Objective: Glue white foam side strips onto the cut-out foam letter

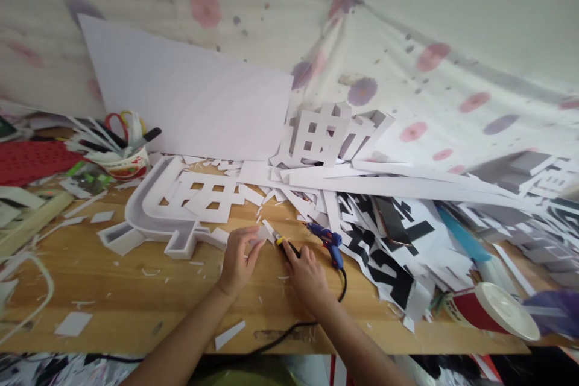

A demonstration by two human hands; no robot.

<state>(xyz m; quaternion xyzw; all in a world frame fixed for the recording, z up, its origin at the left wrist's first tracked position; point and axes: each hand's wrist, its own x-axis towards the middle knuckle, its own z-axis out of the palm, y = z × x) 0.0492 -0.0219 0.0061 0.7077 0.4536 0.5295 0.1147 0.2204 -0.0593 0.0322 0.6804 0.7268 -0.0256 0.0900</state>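
Note:
My left hand [237, 259] rests on the wooden table [136, 289] with its fingers pinched on a small white foam piece [263, 233]. My right hand [307, 274] is closed round a craft knife [283, 240] with a yellow and black handle, its blade against that white piece. A large white foam-board character [181, 205] lies flat just left of my left hand. A blue glue gun [329, 242] lies just beyond my right hand, and its black cord [316, 319] runs back past my wrist.
A big white sheet [190, 96] leans on the floral cloth behind. Another standing white character [323, 136], white strips and black-and-white cut paper [384, 253] cover the right. A cup of scissors and tools [122, 154] stands at left. A red tape roll [493, 310] lies at right.

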